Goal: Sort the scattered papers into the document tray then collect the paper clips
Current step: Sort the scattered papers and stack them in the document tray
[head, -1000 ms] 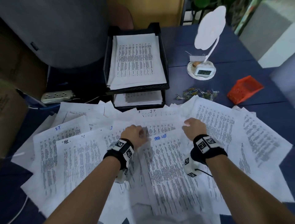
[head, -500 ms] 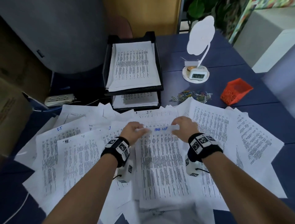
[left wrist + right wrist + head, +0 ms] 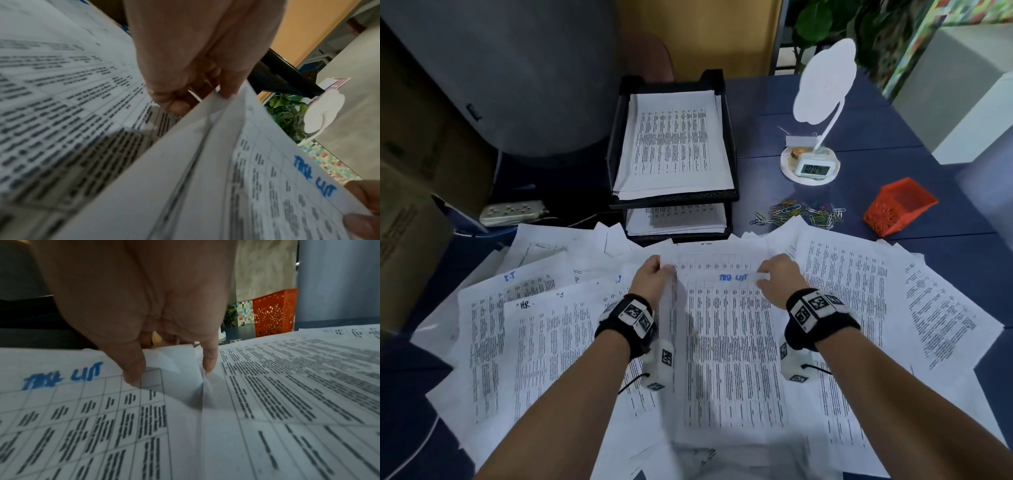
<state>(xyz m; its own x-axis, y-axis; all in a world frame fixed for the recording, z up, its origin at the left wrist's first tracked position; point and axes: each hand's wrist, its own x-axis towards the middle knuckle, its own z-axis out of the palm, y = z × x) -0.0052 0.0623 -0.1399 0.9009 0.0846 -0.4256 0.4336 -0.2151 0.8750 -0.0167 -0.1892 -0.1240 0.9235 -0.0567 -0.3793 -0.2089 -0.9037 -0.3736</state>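
- A printed sheet [image 3: 726, 329] with blue handwriting is pinched at its far corners by the left hand [image 3: 652, 279] and right hand [image 3: 779, 279], fingers curled on the edges.
- It is held over the scattered papers [image 3: 544, 342].
- The black tray [image 3: 731, 164] stands just beyond; paper clips [image 3: 801, 212] are heaped to its right.

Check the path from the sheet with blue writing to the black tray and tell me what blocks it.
Nothing visible does. Both hands, left hand and right hand, pinch the sheet at its far corners; only flat scattered papers lie before the tray.
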